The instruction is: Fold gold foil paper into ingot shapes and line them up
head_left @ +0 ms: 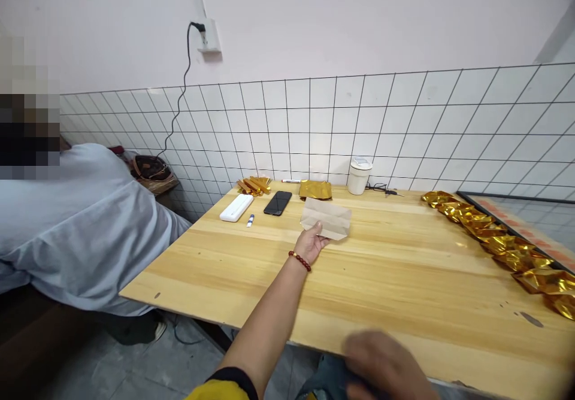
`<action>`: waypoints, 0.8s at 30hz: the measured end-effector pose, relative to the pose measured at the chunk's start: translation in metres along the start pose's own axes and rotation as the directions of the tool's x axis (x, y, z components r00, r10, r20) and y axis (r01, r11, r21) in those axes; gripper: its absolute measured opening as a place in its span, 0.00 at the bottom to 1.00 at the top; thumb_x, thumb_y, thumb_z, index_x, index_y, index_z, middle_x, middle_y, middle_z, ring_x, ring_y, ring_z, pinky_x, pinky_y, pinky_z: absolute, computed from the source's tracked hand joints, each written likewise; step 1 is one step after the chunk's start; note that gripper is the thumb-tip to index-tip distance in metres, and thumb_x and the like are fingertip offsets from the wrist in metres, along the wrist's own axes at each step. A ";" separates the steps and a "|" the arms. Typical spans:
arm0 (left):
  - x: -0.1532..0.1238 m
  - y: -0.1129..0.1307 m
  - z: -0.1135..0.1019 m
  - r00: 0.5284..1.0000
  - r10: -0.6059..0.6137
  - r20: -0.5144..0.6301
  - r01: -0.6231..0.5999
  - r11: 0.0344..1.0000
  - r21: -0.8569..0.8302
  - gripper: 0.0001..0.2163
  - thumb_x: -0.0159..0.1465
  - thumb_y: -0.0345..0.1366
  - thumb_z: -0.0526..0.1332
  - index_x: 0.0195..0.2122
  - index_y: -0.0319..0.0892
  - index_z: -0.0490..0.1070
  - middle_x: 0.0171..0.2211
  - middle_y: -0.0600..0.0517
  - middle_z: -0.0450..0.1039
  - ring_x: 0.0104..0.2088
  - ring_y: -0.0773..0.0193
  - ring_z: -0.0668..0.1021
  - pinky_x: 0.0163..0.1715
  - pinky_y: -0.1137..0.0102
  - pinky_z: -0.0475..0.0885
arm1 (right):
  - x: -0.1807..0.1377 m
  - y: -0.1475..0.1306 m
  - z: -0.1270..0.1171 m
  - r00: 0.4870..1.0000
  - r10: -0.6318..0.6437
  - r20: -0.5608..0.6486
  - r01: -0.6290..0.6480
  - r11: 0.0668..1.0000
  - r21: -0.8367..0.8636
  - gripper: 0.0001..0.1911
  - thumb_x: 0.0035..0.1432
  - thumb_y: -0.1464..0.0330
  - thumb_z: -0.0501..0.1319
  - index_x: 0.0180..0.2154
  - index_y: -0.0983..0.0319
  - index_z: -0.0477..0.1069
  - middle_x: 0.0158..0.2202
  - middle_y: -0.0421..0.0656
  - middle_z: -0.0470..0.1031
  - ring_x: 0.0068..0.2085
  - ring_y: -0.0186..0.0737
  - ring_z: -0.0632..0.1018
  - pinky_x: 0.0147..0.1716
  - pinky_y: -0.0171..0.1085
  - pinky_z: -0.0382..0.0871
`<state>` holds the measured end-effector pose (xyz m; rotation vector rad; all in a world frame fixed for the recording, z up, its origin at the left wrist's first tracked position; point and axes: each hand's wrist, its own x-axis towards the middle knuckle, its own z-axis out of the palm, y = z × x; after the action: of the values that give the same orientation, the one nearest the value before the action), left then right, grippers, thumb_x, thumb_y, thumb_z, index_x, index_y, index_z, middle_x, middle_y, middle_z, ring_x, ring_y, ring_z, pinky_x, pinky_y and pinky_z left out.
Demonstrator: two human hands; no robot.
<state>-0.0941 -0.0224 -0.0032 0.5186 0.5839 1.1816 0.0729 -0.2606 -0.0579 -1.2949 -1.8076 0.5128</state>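
Observation:
My left hand, with a beaded bracelet at the wrist, grips a creased grey-brown sheet of paper by its near edge, thumb on top. The sheet is over the middle of the wooden table. My right hand is low at the table's near edge, smeared by motion, so its fingers cannot be made out. Just beyond the sheet lies a stack of gold foil paper. A black phone is to the left of the sheet.
Folded gold foil pieces run in a row along the right side, beside a dark-framed panel. At the back are a white lidded cup and gold strips. A white power bank lies left; a person sits beyond.

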 end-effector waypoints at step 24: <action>0.010 -0.005 0.004 0.998 0.069 0.009 -0.069 0.997 -0.046 0.13 0.59 0.33 0.69 0.45 0.39 0.76 0.47 0.42 0.79 0.48 0.52 0.80 0.54 0.53 0.72 | 0.213 0.048 0.015 0.844 0.518 -0.140 -0.150 0.478 0.865 0.23 0.35 0.62 0.78 0.33 0.60 0.73 0.34 0.39 0.81 0.31 0.35 0.79 0.29 0.33 0.73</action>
<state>-0.0849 -0.0143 -0.0051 0.5093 0.5328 1.2544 0.0627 -0.0461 -0.0181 -0.9377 -0.7203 1.0990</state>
